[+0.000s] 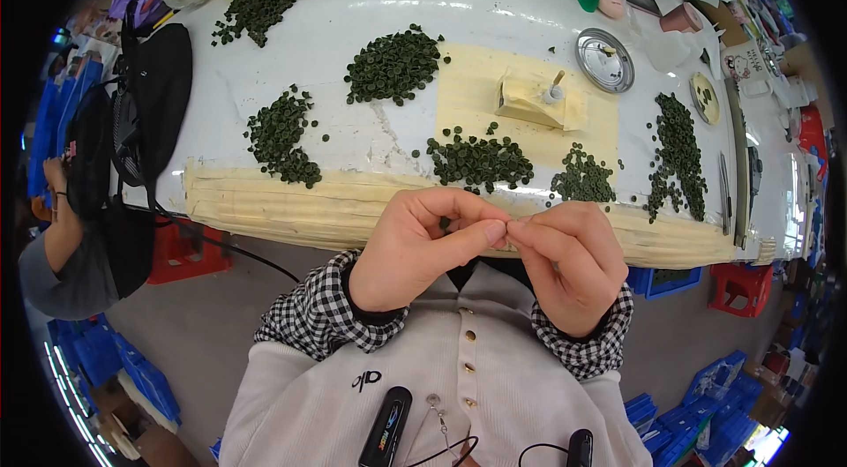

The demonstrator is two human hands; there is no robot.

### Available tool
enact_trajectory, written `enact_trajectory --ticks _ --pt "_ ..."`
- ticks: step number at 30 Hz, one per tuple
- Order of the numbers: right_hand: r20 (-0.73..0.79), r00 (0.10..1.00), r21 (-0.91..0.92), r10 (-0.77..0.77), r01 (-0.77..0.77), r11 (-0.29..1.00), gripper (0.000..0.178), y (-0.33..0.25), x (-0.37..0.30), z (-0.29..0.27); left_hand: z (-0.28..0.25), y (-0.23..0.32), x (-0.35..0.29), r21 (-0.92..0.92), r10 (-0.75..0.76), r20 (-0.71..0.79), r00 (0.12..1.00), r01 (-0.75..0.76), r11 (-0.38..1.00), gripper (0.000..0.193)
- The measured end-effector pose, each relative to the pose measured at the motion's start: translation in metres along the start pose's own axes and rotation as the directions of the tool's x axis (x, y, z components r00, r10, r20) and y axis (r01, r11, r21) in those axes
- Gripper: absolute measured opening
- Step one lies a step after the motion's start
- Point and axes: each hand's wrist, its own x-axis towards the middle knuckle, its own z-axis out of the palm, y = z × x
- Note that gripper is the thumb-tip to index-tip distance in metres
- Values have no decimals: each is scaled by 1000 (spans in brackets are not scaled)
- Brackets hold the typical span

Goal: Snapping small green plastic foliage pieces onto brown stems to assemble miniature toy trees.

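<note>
My left hand (422, 246) and my right hand (569, 260) meet fingertip to fingertip just below the white table's taped front edge (291, 207). Thumbs and forefingers of both pinch at one spot; whatever small thing sits between them is hidden, though a dark green piece shows inside the left hand's curl. Several heaps of small dark green ring-shaped pieces lie on the table: one straight ahead (479, 160), one to its right (584, 178), others further back (393, 66) and left (281, 134).
A small tan block with a white peg (536, 98) stands on a tan taped patch. A round metal lid (604, 59) lies at the back right. A black bag (150, 105) hangs off the table's left end, beside another person's arm (53, 246). Blue crates (670, 277) sit under the table.
</note>
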Motion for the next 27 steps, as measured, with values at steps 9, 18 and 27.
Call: enact_trajectory --ticks 9,18,27 --pt "-37 999 -7 37 -38 999 22 -1 -1 10 -3 -8 2 -1 63 -16 998 -63 998 7" --pt "2 999 -126 -50 50 991 20 3 -2 11 -2 -6 1 11 48 -36 998 -48 999 6" --pt "-13 978 -264 -207 197 944 24 11 -9 17 -1 -2 2 -133 -56 -39 998 50 990 7"
